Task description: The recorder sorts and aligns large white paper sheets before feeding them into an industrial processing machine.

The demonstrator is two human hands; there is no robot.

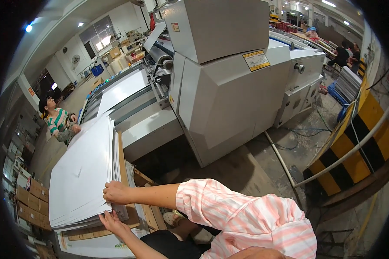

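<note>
A tall stack of large white paper sheets (80,170) lies to the left, its near corner slightly fanned. My right hand (118,192) is closed at the stack's right edge, with the fingers curled on the upper sheets. Just below it, my left hand (112,221) grips the near corner, palm turned up and fingertips at the sheet edges. Part of those fingers is hidden by the paper. Beneath the stack shows a wooden pallet (88,233).
A big grey machine (229,99) stands ahead, its feed table (121,93) carrying a white sheet. A co-worker in a striped top (58,121) stands at the stack's far side. Cardboard boxes (32,203) are at left. A yellow-black striped barrier (345,159) and a floor pipe (281,157) lie right.
</note>
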